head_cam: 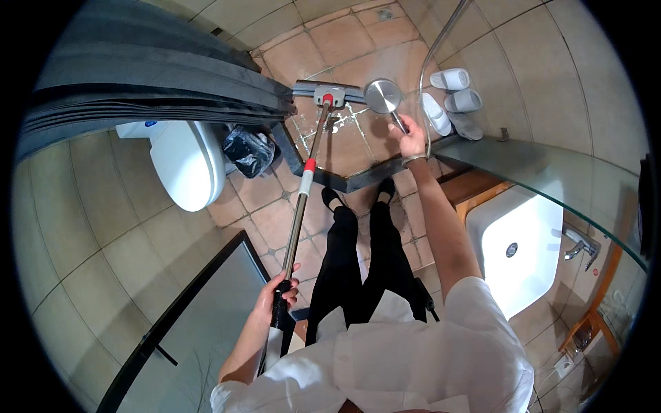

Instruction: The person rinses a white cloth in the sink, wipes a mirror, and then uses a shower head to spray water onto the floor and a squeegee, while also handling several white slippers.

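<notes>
My left hand [269, 297] grips the black grip of a long metal mop pole [296, 222] with red and white collars. The pole's far end joins a flat grey mop head [329, 95], which rests on the tiled shower floor [345, 149]. In my right hand [411, 138] is the handle of a round metal shower head [382, 96], held just right of the mop head. Its hose [424, 69] runs up along the right wall. Wet, white glints show on the tiles below the mop head.
A dark raised kerb [330, 180] edges the shower floor before my feet. White slippers [450, 79] lie by the right wall. Left are a grey curtain [155, 67], a toilet [183, 165] and a lined bin [249, 152]. Right are a glass panel [547, 165] and a washbasin [521, 258].
</notes>
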Action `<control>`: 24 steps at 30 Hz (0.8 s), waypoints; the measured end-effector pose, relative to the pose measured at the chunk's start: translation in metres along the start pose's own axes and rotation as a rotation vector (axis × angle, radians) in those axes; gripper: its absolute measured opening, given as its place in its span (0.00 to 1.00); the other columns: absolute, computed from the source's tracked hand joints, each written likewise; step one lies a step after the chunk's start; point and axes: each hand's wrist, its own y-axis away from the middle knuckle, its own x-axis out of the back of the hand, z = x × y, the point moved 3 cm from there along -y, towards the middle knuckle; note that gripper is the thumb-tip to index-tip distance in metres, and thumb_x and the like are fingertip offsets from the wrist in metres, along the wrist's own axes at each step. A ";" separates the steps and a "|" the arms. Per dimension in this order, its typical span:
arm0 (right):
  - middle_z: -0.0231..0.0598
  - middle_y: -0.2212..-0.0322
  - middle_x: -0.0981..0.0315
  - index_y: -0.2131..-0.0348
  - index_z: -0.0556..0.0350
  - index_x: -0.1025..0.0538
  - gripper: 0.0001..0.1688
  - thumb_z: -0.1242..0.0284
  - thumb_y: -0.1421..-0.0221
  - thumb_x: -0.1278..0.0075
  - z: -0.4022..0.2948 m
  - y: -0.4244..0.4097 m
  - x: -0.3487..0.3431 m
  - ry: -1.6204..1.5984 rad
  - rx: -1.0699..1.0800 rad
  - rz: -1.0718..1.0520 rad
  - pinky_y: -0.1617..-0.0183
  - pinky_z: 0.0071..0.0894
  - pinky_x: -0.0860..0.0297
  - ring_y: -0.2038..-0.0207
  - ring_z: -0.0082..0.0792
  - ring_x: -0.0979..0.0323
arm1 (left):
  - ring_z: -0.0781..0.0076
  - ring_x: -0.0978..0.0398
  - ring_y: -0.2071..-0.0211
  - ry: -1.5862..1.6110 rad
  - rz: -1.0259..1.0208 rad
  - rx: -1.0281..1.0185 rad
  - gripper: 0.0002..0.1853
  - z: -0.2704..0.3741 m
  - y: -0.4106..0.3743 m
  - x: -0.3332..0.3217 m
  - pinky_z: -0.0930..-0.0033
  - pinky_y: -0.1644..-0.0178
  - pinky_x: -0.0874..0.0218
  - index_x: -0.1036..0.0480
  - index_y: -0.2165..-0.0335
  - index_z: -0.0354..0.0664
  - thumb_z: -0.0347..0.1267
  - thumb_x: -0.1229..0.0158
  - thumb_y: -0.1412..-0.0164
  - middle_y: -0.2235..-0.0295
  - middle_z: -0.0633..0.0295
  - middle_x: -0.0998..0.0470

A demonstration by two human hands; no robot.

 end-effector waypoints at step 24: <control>0.29 0.76 0.29 0.61 0.51 0.26 0.10 0.74 0.46 0.46 0.015 0.018 0.012 -0.295 -0.351 0.028 0.77 0.17 0.39 0.78 0.18 0.35 | 0.46 0.25 0.66 -1.281 0.784 -0.199 0.17 -0.075 -0.134 0.245 0.54 0.63 0.36 0.33 0.59 0.39 0.36 0.45 0.46 0.70 0.45 0.24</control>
